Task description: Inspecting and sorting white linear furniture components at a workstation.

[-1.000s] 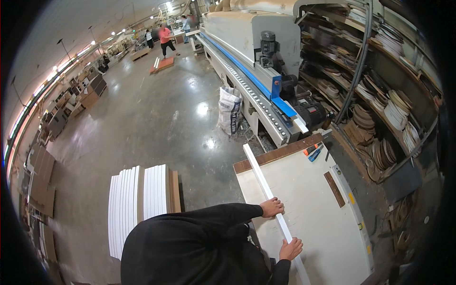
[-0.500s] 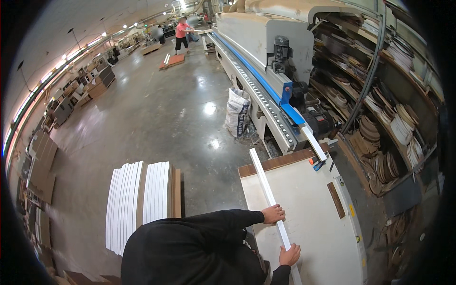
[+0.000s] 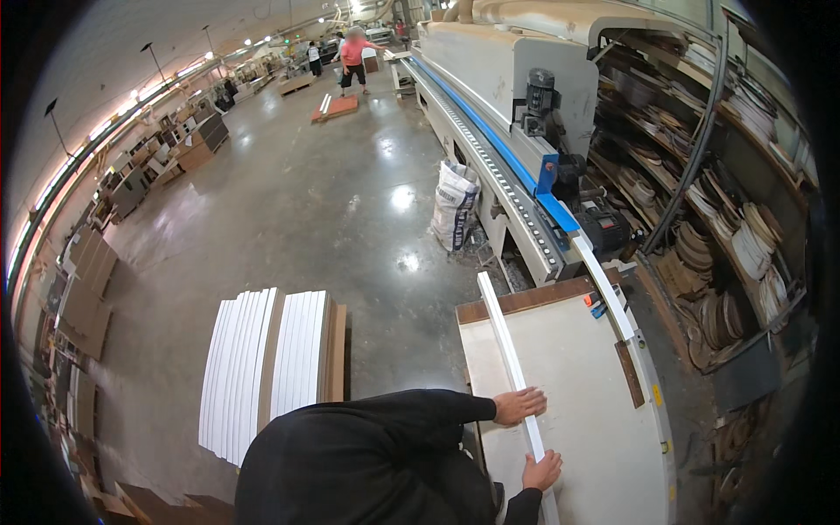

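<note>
A long narrow white strip (image 3: 506, 346) lies lengthwise on a pale worktable (image 3: 577, 385), its far end reaching past the table's brown back edge. My left hand (image 3: 521, 405) rests over the strip about two thirds of the way down. My right hand (image 3: 542, 471) grips the strip nearer to me. Both arms wear dark sleeves and reach in from the lower left.
A long edge-banding machine (image 3: 499, 131) with a blue rail runs away from the table's far end, with a white sack (image 3: 455, 206) beside it. Stacked white panels (image 3: 267, 367) stand on the floor to the left. Shelves of coiled banding (image 3: 735, 236) fill the right. A person in pink (image 3: 354, 57) stands far off.
The view has drifted so the table sits further right and lower. Both hands stay on the strip in much the same places.
</note>
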Motion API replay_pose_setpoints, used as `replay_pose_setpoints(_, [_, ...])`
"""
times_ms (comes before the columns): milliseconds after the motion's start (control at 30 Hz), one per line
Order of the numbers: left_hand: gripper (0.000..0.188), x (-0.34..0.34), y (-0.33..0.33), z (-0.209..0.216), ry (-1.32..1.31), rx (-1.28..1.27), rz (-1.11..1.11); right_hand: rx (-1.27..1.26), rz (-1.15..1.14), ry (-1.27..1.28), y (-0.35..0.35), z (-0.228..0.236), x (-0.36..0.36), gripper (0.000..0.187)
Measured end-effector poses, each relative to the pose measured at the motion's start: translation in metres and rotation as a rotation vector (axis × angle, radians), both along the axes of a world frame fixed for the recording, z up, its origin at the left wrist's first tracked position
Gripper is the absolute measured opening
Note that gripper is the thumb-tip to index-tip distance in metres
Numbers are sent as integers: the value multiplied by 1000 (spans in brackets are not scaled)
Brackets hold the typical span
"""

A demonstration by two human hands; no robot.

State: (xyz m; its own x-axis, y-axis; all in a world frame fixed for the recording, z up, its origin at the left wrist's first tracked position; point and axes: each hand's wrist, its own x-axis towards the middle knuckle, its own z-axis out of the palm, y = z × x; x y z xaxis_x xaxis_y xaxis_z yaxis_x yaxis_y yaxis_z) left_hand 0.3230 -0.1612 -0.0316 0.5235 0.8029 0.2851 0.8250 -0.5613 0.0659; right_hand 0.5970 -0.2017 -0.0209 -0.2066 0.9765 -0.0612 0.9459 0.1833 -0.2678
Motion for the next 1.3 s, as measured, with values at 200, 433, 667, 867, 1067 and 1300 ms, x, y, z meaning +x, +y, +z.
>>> replay_pose_setpoints(200, [114,44,-49,27,-103,-278,-167,-3,0,-4,-3,0,1,48])
replay_pose_setpoints(433, [106,-9,-43,9,-179,-228,-153,16,4,27,-2,4,-3,48])
replay_pose_setpoints(667, [102,-113,-12,15,-64,-221,138,-32,-41,80,-4,1,-4,46])
replay_pose_setpoints(867, [95,-197,24,17,-7,-249,312,133,-36,47,-7,-14,-6,52])
replay_pose_setpoints(1067, [86,-257,66,20,-90,-241,560,-251,-24,-232,3,-27,15,85])
replay_pose_setpoints(1300, [105,-305,113,29,-440,-224,864,-322,-154,-301,-1,-37,13,85])
